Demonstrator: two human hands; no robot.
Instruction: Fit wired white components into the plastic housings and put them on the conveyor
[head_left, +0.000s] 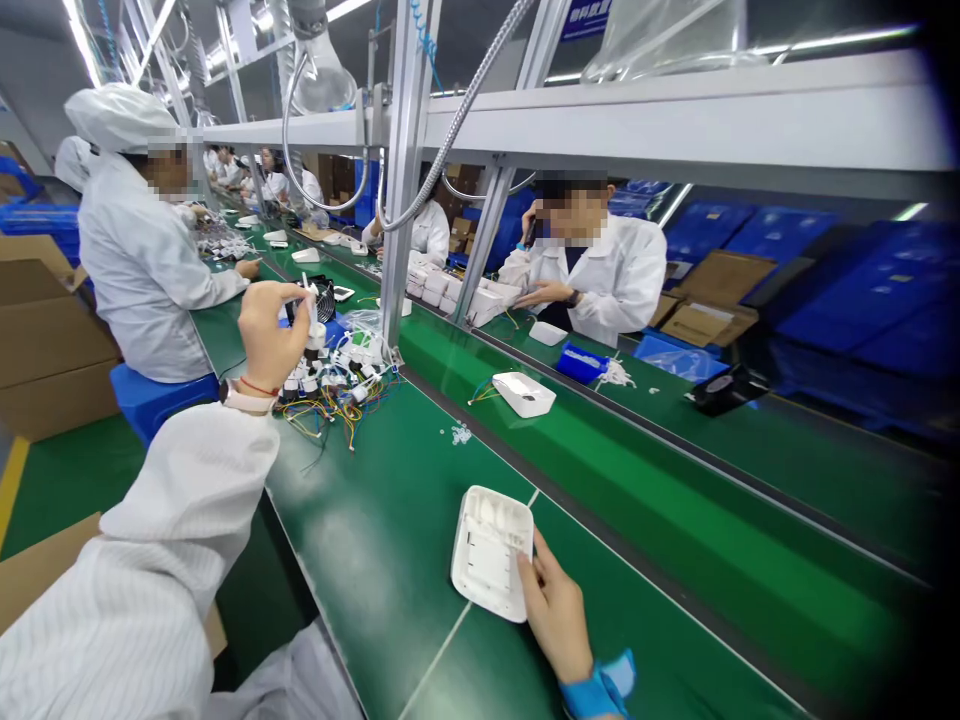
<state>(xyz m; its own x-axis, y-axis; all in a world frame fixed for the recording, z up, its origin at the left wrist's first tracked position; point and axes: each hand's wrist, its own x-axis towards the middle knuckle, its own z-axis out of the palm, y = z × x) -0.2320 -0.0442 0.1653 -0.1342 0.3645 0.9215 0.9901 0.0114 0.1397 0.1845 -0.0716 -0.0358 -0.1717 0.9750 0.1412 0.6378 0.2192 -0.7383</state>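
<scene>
My left hand point(271, 335) is raised above a heap of wired parts point(352, 375), its thumb and forefinger pinched on a small white part whose kind I cannot make out. The heap holds small white and black pieces with coloured wires. Low over the green bench, my right hand point(556, 608) grips the right edge of a white plastic housing point(491, 580), its hollow side facing up. Several small clear rings point(460, 433) lie on the bench between the heap and the housing.
A green conveyor belt point(637, 480) runs beyond the bench point(390, 540), carrying another white housing point(523, 394) with wires. Across it, a co-worker point(622, 255) stands near a blue bin point(582, 362). Another person point(142, 240) sits at left. A metal post point(401, 180) rises beside the heap.
</scene>
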